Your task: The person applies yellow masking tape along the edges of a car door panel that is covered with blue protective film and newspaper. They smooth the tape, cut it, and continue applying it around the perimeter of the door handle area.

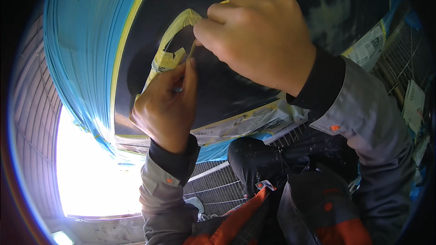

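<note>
My left hand (170, 105) pinches yellow masking tape (173, 34) between thumb and forefinger, close against a dark panel (235, 78), seemingly a vehicle's body. My right hand (259, 37) is up and to the right, with fingers curled over the other end of that tape. Between the two hands the tape arches in a loop. Its lower part is crumpled and torn, and bears some print. A small yellow edge shows behind the right knuckles; what it belongs to is hidden.
Pleated blue masking film (85, 47) covers the left side, edged by a yellow tape line (124, 41). Taped newspaper (235, 127) runs along the panel's lower edge. Below lies metal floor grating (214, 180), and my bent knee (252, 160) is near the panel. Bright light fills the lower left.
</note>
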Tool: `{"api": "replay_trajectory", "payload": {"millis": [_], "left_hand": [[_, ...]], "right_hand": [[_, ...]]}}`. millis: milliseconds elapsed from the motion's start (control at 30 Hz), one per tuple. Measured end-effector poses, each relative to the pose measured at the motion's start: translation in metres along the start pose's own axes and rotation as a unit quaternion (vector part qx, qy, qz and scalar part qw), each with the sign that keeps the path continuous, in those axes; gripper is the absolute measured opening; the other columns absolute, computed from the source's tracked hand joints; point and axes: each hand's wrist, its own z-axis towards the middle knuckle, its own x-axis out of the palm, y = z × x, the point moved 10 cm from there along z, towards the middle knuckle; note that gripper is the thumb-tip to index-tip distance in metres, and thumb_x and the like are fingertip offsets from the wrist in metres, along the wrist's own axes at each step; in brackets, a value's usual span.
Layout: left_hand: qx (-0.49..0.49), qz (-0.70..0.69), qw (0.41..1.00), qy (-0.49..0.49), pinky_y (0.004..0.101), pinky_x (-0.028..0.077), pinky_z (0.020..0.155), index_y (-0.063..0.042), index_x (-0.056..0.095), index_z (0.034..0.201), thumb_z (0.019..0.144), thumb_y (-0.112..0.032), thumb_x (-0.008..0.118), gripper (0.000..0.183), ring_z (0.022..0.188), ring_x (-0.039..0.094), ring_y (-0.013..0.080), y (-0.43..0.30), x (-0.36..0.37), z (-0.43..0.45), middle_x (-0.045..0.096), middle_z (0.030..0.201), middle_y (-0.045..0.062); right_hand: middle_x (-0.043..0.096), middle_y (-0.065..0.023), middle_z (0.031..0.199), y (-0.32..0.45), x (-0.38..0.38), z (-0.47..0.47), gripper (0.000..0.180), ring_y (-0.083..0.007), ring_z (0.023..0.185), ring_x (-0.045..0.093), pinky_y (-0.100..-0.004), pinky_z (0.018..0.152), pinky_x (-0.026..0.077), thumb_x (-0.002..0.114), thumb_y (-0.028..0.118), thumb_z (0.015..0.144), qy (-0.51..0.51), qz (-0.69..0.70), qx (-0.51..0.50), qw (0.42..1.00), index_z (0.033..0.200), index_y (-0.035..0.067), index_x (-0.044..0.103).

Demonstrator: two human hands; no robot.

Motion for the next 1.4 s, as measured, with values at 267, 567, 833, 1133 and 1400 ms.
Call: {"api": "replay_trajectory", "payload": {"millis": [267,567,833,1133,1400], "left_hand": [[-0.018,-0.010,0.999,-0.032,0.0322,0.051,0.052,-0.009,0.086,0.079,0.085,-0.024,0.100,0.021,0.055,0.075,0.0201,0.003,0.001,0.001,0.077,0.068,0.005],[-0.027,0.028,0.999,-0.013,0.0328,0.051,0.052,-0.008,0.085,0.078,0.082,-0.025,0.102,0.024,0.053,0.072,0.0200,0.001,-0.004,0.011,0.075,0.065,0.004],[0.100,0.002,0.991,-0.086,0.0394,0.060,0.089,-0.011,0.086,0.120,0.076,-0.015,0.102,0.047,0.099,0.077,0.0260,-0.010,-0.019,0.022,0.078,0.109,0.006],[0.096,-0.062,0.993,0.027,0.0416,0.063,0.091,-0.010,0.083,0.132,0.079,-0.004,0.098,0.055,0.103,0.076,0.0279,0.000,-0.001,0.025,0.073,0.117,0.010],[0.153,-0.059,0.986,0.009,0.0432,0.064,0.092,-0.010,0.081,0.132,0.080,-0.005,0.097,0.054,0.109,0.077,0.0304,-0.009,-0.001,0.032,0.075,0.122,0.010]], "right_hand": [[0.067,0.0058,0.075,-0.003,0.000,-0.004,0.024,-0.0147,0.071,0.071,-0.0353,0.064,0.044,0.086,0.036,0.091,-0.022,0.016,0.005,1.000,0.085,0.018,0.072],[0.067,0.0059,0.075,-0.006,-0.002,-0.002,0.024,-0.0146,0.071,0.071,-0.0350,0.065,0.044,0.087,0.037,0.090,-0.009,0.029,0.006,1.000,0.088,0.018,0.073],[0.070,0.0057,0.079,-0.005,0.007,-0.003,0.017,-0.0147,0.075,0.073,-0.0345,0.066,0.046,0.083,0.034,0.093,0.018,0.008,-0.045,0.999,0.093,0.018,0.077],[0.072,-0.0052,0.067,-0.008,-0.015,0.020,0.015,-0.0213,0.062,0.074,-0.0375,0.059,0.048,0.075,0.024,0.090,0.001,0.012,-0.070,0.997,0.080,0.013,0.076],[0.075,-0.0066,0.069,-0.010,-0.012,0.020,0.019,-0.0223,0.062,0.075,-0.0380,0.060,0.048,0.074,0.023,0.090,-0.012,0.059,-0.070,0.996,0.072,0.015,0.075]]}}
